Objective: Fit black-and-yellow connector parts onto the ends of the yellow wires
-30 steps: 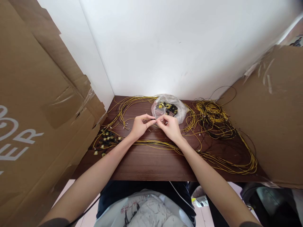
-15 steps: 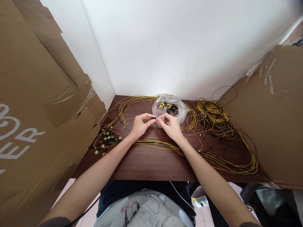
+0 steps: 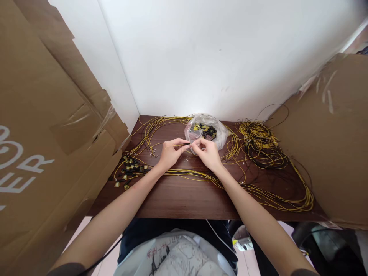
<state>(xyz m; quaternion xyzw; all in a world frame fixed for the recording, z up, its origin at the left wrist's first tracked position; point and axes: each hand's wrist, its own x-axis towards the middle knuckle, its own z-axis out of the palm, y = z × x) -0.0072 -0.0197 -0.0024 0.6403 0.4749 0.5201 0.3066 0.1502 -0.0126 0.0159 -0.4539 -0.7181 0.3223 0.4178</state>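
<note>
The flat wooden counter (image 3: 178, 195) is finished in dark brown with a fine grain. The thin looped wires (image 3: 260, 134) are yellow, and black strands are mixed into the coil at the right. The short wire end (image 3: 186, 144) pinched between the left hand (image 3: 169, 153) and the right hand (image 3: 208, 153) is black. The crumpled plastic bag (image 3: 220, 138) is clear; black and yellow parts (image 3: 204, 130) are seen through it. The small loose connectors (image 3: 130, 168) are black and yellow-gold. The large cardboard sheet (image 3: 43, 115) is plain brown, with white lettering (image 3: 20, 168) printed on it. The wall (image 3: 215, 57) is white.
</note>
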